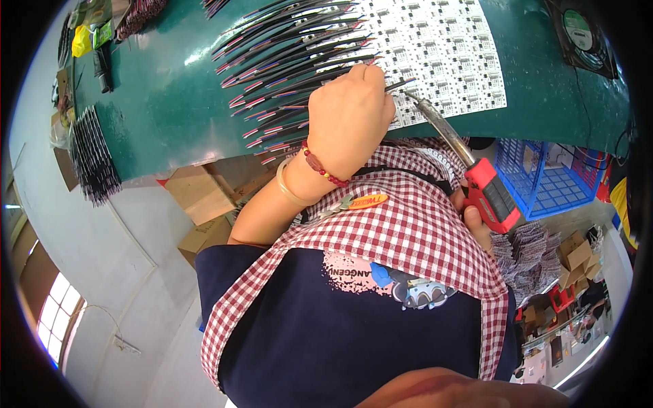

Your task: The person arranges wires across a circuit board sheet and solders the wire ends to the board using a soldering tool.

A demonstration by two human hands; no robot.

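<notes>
My left hand (350, 109) is closed over the right ends of a row of black cables (279, 78), at the edge of a white sheet of printed circuit boards (449, 54). A short black cable end (401, 83) sticks out past its thumb; the fingertips are hidden behind the hand. My right hand (477, 228) is wrapped round the red and black handle of a soldering iron (486, 190). The iron's metal barrel slants up to the left, its tip close to that cable end. Whether they touch I cannot tell. Red, white and blue wires show at the cables' left ends.
The green tabletop (163, 109) carries a solder spool (580, 34) at the far right and a bundle of dark cables (95, 156) over its left edge. Below it stand a blue plastic crate (544, 177) and cardboard boxes (198, 194). More cable bundles (530, 255) lie at the lower right.
</notes>
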